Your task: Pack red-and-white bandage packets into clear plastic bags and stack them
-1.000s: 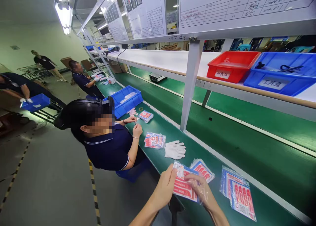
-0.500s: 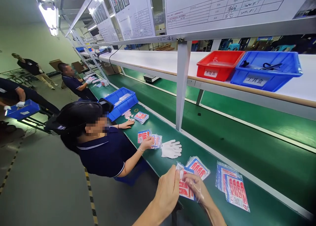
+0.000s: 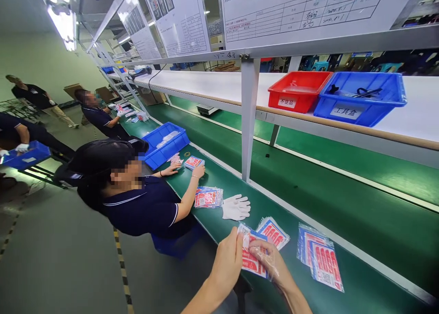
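Note:
A red-and-white printed packet (image 3: 250, 259) in clear plastic is held between both my hands at the near edge of the green bench (image 3: 360, 231). My left hand (image 3: 228, 261) pinches its left top corner. My right hand (image 3: 269, 259), in a thin clear glove, grips its right side. Just behind lies a small stack of the same packets (image 3: 274, 231), and a larger stack (image 3: 320, 257) lies to the right.
A co-worker in a dark shirt (image 3: 137, 204) sits to my left, with hands on packets (image 3: 194, 162) near a blue bin (image 3: 166, 142). White gloves (image 3: 236, 207) and another stack (image 3: 208, 197) lie between us. A red bin (image 3: 298, 91) and blue bin (image 3: 360, 97) stand on the shelf behind a white post (image 3: 247, 122).
The co-worker set a packet on the stack between us, then reached to the farther stack by the blue bin. My hands keep hold of the packet; the view shifted slightly left.

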`<state>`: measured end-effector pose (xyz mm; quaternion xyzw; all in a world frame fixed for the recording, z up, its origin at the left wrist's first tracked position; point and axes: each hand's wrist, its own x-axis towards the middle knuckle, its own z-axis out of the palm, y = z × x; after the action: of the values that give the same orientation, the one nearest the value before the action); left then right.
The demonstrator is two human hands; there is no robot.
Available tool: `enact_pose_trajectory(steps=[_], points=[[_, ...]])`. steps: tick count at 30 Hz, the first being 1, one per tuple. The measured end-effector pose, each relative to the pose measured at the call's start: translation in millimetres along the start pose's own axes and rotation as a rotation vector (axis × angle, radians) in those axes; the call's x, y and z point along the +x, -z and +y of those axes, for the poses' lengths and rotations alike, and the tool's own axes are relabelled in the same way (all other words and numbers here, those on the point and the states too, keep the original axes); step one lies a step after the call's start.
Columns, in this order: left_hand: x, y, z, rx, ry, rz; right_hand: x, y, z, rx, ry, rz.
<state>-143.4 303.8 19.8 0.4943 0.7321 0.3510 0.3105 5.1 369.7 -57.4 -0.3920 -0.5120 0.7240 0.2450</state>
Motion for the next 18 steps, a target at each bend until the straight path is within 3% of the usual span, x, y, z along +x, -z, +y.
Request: enact_pose_trajectory(steps=[6,13,18], points=[[2,0.1,-3,-0.162,0.035,0.006,-3,3,-8,0.020,-0.045,0.038],[-4,-11.5,-21,-0.168,0.046,0.000,-5,3,-11,0.020,-0.025,-0.014],[-5,-7.9,-14,-0.156,0.025,-0.005,-5,5,-5,0.009,-0.033,0.001]])
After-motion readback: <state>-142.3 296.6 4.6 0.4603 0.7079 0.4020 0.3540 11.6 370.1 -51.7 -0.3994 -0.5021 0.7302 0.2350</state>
